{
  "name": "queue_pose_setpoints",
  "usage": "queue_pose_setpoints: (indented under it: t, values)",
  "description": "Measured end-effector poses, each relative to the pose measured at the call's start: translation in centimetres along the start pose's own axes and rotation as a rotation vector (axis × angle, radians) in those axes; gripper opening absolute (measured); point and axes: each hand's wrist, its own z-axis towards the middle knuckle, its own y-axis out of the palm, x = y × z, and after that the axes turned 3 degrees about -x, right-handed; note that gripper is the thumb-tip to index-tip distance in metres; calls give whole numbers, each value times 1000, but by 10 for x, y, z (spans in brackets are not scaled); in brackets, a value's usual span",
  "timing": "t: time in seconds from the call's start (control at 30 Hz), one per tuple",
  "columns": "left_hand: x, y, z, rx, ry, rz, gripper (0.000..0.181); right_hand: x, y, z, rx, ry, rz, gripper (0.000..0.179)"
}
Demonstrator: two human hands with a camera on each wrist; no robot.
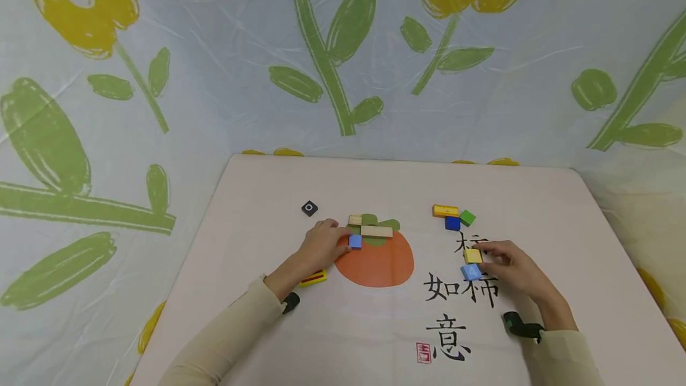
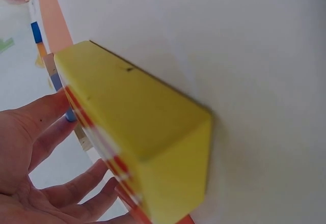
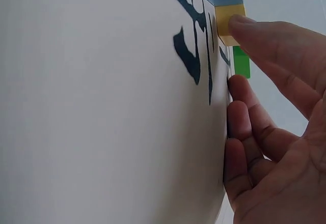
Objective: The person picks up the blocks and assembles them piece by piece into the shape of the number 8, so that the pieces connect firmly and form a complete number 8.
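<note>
Pinching two-handed.
Gripping a blue block [image 1: 355, 242] in left hand [image 1: 318, 244], nearer the left edge of the table [image 1: 536, 207]; a yellow block [image 1: 473, 256] in right hand [image 1: 517, 270], nearer the right.

Soft light, faint shadows (left wrist view slightly blurred).

Shows blue on the centre block [image 1: 355, 242], yellow on the lower-right block [image 1: 473, 256], orange on the tabletop's [image 1: 268, 195] fruit print [image 1: 375, 267], yellow-and-green florals on the upper backdrop [image 1: 225, 64].
</note>
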Motion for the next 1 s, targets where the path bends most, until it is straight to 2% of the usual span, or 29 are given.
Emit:
queue_pose_setpoints:
  t: [0.43,0.63,0.83,1.0]
  values:
    - [2,-3,0,-5,2,5,39,0,3,2,26,0,-55,34]
    - [2,-3,0,-9,3,11,39,-5,4,1,63,72,-109,42]
    - [2,-3,0,-15,0,10,39,-20,4,3,92,98,-121,44]
    - [2,-2,1,-14,-1,11,39,-40,4,7,127,36,-108,41]
